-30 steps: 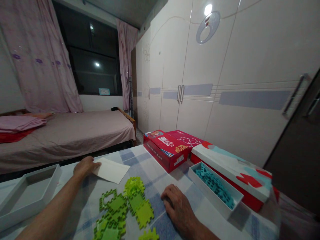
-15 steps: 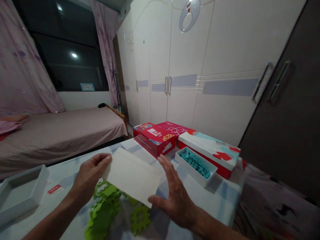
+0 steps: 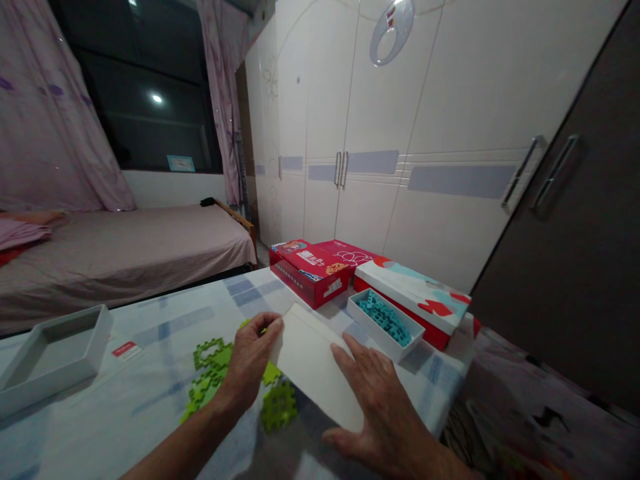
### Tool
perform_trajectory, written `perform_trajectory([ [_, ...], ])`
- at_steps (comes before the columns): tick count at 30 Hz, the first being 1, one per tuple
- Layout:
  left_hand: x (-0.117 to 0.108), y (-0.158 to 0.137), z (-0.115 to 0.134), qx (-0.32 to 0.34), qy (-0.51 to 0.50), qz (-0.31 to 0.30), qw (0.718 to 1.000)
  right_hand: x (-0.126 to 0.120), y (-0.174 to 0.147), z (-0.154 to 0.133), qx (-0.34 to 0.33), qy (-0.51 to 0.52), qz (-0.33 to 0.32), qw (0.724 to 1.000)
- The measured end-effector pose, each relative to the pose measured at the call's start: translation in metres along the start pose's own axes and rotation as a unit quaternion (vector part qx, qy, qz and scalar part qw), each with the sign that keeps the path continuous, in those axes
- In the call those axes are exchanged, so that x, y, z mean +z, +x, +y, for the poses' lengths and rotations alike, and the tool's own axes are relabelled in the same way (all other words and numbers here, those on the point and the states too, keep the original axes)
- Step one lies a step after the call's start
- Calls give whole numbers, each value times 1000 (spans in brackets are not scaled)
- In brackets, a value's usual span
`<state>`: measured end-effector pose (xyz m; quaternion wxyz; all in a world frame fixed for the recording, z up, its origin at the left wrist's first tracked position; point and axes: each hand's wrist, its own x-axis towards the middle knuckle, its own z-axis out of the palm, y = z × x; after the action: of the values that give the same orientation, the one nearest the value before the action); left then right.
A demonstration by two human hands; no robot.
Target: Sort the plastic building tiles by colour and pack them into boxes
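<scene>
A plain white cardboard piece is tilted above the table in front of me. My left hand pinches its left end between thumb and fingers. At its right end is my right hand, fingers stretched over the card's far edge and thumb spread apart below the near edge. Green notched plastic pieces lie behind and beside my left forearm, partly hidden by it. Another green square piece shows just below the card.
A small white box of teal pieces stands right of the card. Behind it are a red box and a white-topped patterned box. At left sit a grey-white tray and a red-and-white label. The table's right edge drops off.
Both hands have moved right with the white cardboard piece. The right hand's fingers now overlap its far edge. My view has shifted slightly, showing more green pieces and tabletop at left.
</scene>
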<state>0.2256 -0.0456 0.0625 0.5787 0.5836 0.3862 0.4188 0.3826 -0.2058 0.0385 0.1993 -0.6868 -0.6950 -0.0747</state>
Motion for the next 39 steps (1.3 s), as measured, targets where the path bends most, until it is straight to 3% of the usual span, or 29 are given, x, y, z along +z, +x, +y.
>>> perform_trajectory([
  [3, 10, -2, 3, -1, -11, -18, 1000, -4, 0, 12, 41, -37, 18, 998],
  [7, 9, -14, 9, -9, 5, -37, 999, -20, 19, 60, 160, -121, 71, 977],
  [12, -16, -39, 15, -37, 104, -36, 993, -29, 36, 117, 242, -169, -16, 955],
  [18, -58, -43, -10, -49, 145, -1, 988, -19, 37, 127, 266, -149, -87, 949],
  [24, -85, -44, -24, -29, 138, 31, 990, -10, 37, 130, 259, -157, -66, 951],
  [34, -101, -54, -36, -45, 158, 71, 984, -9, 32, 146, 206, -182, -78, 958],
  [39, -103, -54, -40, -17, 161, 86, 983, -5, 31, 141, 193, -177, -31, 965],
])
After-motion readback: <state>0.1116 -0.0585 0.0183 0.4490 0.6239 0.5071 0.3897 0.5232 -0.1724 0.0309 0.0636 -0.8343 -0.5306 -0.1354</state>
